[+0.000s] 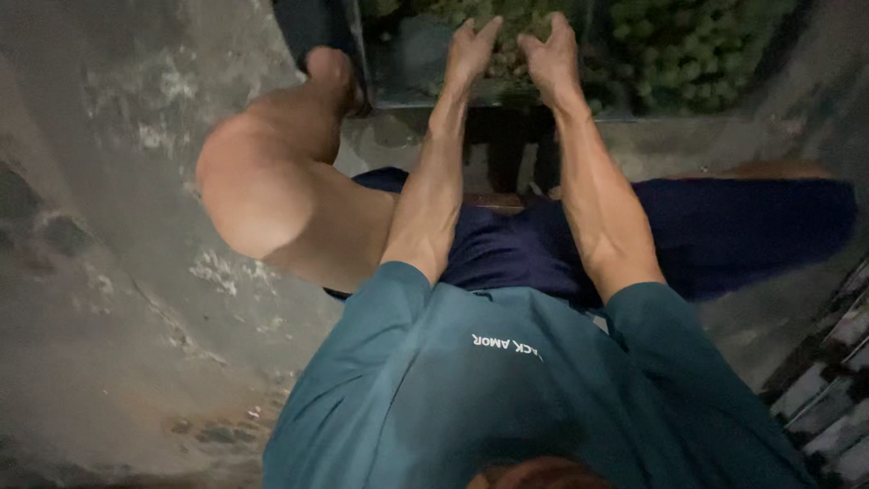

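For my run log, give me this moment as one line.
left hand: on green plants, fingers spread | right hand: beside it, same plants | planter tray: rim below hands | person: squatting on concrete floor

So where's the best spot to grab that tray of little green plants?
Probably by its near rim. The tray sits low on the concrete floor with the green plants filling its top, so only the edge is bare. Come from the near side, reaching over the edge as the left hand and right hand are placed now, side by side. Whether they grip anything is too dim to tell.
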